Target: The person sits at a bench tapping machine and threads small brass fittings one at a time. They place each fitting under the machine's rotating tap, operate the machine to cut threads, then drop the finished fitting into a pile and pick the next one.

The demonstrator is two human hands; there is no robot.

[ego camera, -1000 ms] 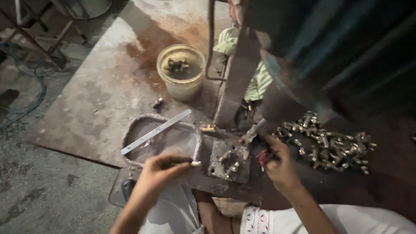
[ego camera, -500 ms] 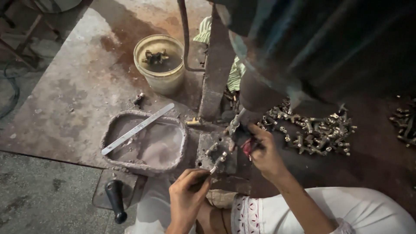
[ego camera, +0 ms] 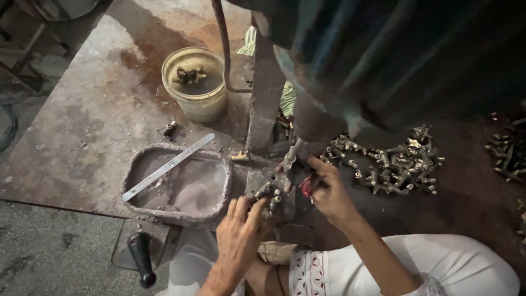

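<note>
A dark machine (ego camera: 394,60) looms over a metal fixture (ego camera: 276,189) that carries small brass fittings. My left hand (ego camera: 240,233) reaches up to the fixture's near side, fingertips touching a fitting (ego camera: 269,198) set in it. My right hand (ego camera: 329,192) rests at the fixture's right edge under the machine head, fingers curled round a small red-handled piece (ego camera: 307,186). What lies inside that grip is mostly hidden.
A heap of brass fittings (ego camera: 392,164) lies to the right, with more at the far right (ego camera: 507,151). A shallow grey tray (ego camera: 178,216) of liquid with a flat metal strip (ego camera: 167,166) sits left. A bucket (ego camera: 195,82) stands behind it. A black-handled tool (ego camera: 141,257) lies near my knee.
My left hand has moved from beside the tray rightward and up to the fixture. The view has shifted closer. My right hand stays at the fixture's right side.
</note>
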